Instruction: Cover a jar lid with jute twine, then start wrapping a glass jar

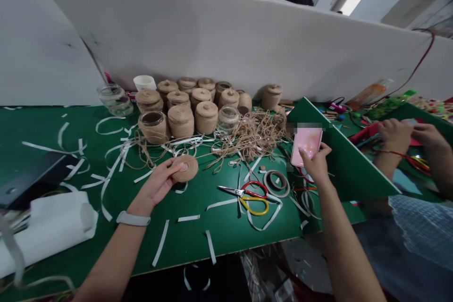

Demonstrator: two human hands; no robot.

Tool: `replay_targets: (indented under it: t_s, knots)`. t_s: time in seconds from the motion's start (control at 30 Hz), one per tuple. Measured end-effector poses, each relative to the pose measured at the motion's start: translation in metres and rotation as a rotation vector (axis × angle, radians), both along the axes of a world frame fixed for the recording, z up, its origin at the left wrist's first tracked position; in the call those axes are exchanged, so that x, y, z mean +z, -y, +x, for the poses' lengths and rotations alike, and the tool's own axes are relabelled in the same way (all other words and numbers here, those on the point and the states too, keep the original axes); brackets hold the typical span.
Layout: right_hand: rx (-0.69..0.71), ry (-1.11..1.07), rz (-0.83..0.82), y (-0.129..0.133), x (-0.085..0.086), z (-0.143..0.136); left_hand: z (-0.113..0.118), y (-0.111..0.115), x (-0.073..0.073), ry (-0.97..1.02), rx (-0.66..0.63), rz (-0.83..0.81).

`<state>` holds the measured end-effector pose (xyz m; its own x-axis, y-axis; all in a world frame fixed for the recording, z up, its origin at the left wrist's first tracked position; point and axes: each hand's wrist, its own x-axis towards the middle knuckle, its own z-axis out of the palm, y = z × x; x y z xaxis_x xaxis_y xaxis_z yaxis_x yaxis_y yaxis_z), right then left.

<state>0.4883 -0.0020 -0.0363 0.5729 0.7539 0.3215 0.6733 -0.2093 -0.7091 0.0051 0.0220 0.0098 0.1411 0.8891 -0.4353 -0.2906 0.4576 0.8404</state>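
Observation:
My left hand pinches the edge of a round, flat coil of jute twine above the green table. A strand runs from the coil toward a tangled heap of twine. On the right, my right hand grips a pink phone, its thumb on the surface. Between the hands lie scissors with one red and one yellow handle, beside a roll of tape. Twine-wrapped jars, several with lids, stand behind the coil, near a bare glass jar.
White paper strips are scattered over the green table. A green divider stands at the right, with another person's hands beyond it. At the left are a white roll, a dark box and a glass jar.

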Motion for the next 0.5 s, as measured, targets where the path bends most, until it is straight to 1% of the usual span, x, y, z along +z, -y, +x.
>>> replay_targets:
  t_s: [0.13,0.2,0.33,0.4,0.5]
  knots:
    - [-0.069,0.043,0.020,0.0017,0.0000,-0.0050,0.0020,0.0000,-0.0016,-0.083,0.056,0.010]
    - [-0.063,0.051,0.033,0.0029,0.0010,-0.0067,0.0031,-0.0007,-0.0037,-0.141,0.079,0.043]
    - [-0.038,0.038,0.037,0.0038,0.0036,-0.0084,0.0034,-0.0023,-0.0084,-0.239,0.097,0.174]
    - [-0.033,0.023,0.049,0.0036,0.0047,-0.0090,0.0033,-0.0023,-0.0090,-0.286,0.097,0.226]
    - [-0.033,0.016,0.080,0.0036,0.0057,-0.0099,0.0034,-0.0012,-0.0075,-0.336,0.105,0.253]
